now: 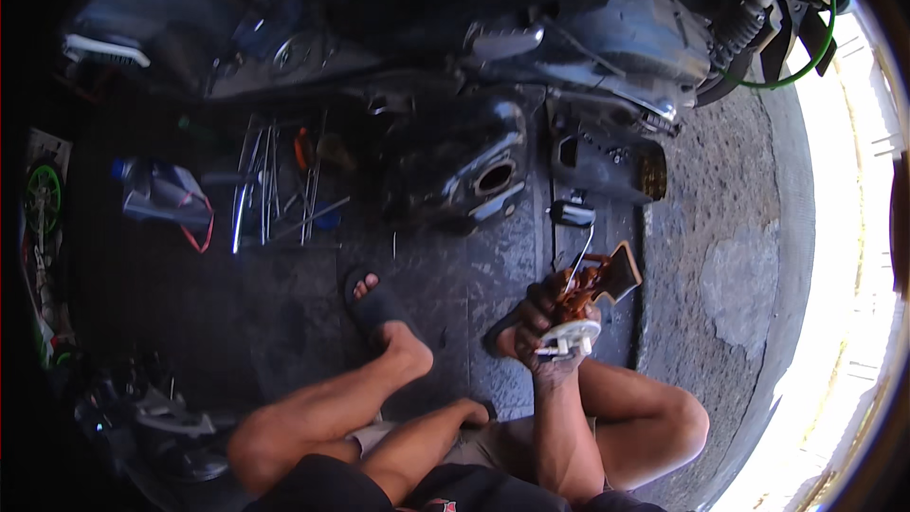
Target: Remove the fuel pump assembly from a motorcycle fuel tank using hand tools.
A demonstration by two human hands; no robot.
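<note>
My right hand point(537, 327) is closed around a fuel pump unit point(583, 289), raised over my right foot. The unit has a white round flange at its lower end, an amber-brown body, and a flat brown-rimmed piece sticking out at the upper right. A thin bent wire arm runs up from it to a black float point(573, 213). Beyond it lies a dark fuel tank point(445, 166) with an oval opening facing me. My left hand point(471, 411) rests low between my thighs, by my shorts; its fingers are too dark and hidden to make out.
A black tray point(616, 166) holding small fasteners lies right of the tank. Several metal tools point(275, 180) lie left of it, beside a clear plastic bag point(166, 194) with a red string. A partly stripped motorcycle point(493, 28) spans the far side. Rough concrete point(706, 256) borders the dark mat.
</note>
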